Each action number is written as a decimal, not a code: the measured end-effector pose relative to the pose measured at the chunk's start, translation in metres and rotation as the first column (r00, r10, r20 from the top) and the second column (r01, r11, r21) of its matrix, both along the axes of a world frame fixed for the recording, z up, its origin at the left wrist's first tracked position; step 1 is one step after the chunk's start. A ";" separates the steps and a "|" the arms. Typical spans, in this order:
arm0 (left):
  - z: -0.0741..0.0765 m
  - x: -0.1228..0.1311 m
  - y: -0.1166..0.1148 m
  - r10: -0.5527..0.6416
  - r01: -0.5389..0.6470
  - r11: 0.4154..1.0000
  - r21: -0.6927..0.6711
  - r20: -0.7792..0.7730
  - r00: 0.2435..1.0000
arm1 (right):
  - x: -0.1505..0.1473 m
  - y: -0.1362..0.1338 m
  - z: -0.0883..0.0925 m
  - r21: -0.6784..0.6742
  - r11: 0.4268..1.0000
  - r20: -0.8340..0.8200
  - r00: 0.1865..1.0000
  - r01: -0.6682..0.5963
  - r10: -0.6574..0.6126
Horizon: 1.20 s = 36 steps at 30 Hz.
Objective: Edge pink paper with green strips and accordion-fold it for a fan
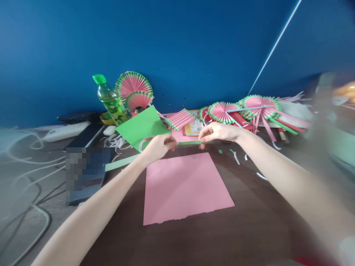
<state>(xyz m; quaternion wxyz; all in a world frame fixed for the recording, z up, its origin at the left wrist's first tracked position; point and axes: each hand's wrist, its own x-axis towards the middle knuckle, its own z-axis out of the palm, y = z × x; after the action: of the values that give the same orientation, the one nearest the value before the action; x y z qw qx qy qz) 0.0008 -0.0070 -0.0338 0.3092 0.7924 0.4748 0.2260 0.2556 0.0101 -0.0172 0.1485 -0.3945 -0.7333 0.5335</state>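
A narrow green paper strip [188, 143] spans the gap between my two hands, held above the dark table. My left hand [160, 148] is closed on its left part, fingertips pinched. My right hand [212, 133] pinches the strip's right part between thumb and fingers. Below them a pink paper sheet [185, 188] lies flat, its near edge torn and uneven. A paler green strip [122, 163] shows left of my left wrist; whether it is the same piece I cannot tell. Behind my left hand are a green paper sheet [144, 129] and part of a tape roll [142, 142].
Pleated pink-and-green paper fans [134, 87] stand by a green-capped bottle [109, 98]. More fans [257, 105] lie at the back right. A pleated pink paper [180, 119] sits between them. Cables [41, 210] and a dark box [85, 177] occupy the left; paper scraps [236, 158] lie right.
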 end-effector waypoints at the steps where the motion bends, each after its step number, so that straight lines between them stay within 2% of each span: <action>1: 0.000 0.000 0.000 0.006 -0.006 1.000 0.009 -0.013 1.000 | 0.000 0.000 0.001 0.009 1.000 0.003 1.000 -0.010 0.010; 6: 0.002 0.003 -0.003 0.019 -0.017 0.999 0.047 -0.057 0.998 | -0.002 -0.001 0.003 0.037 0.994 0.031 0.995 -0.099 0.098; 11: 0.004 0.005 -0.006 0.035 -0.030 0.997 0.078 -0.074 0.997 | -0.004 -0.003 0.005 0.019 0.992 0.053 0.991 -0.126 0.125; 17: 0.003 0.003 -0.004 0.009 -0.007 0.998 0.057 -0.027 1.000 | -0.002 -0.005 0.008 0.040 0.997 0.016 0.998 -0.067 0.067; 23: 0.001 -0.004 0.002 0.014 -0.012 0.997 0.075 -0.022 1.000 | 0.005 0.000 0.006 0.070 0.995 0.041 0.997 -0.066 0.063; 28: 0.004 0.000 -0.002 -0.028 0.028 0.999 0.039 -0.010 1.000 | -0.001 0.000 0.004 0.033 0.999 0.024 0.999 0.027 -0.028; 31: 0.008 0.006 -0.008 -0.049 0.050 0.999 0.013 -0.022 0.999 | -0.015 -0.009 0.008 0.122 0.992 0.033 0.999 0.039 -0.043; 33: 0.010 0.008 -0.012 -0.067 0.067 0.998 -0.001 -0.016 0.998 | -0.026 -0.017 0.011 0.223 0.975 0.066 0.998 0.007 -0.022; 36: 0.010 0.010 -0.015 -0.090 0.090 0.995 -0.030 0.021 0.996 | -0.042 -0.028 0.012 0.290 0.956 0.090 0.996 -0.040 0.015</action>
<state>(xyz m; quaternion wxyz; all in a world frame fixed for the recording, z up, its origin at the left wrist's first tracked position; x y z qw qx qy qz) 0.0110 -0.0224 -0.0235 0.3360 0.8059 0.4388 0.2124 0.2137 -0.0176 -0.0054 0.1658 -0.3808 -0.8150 0.4040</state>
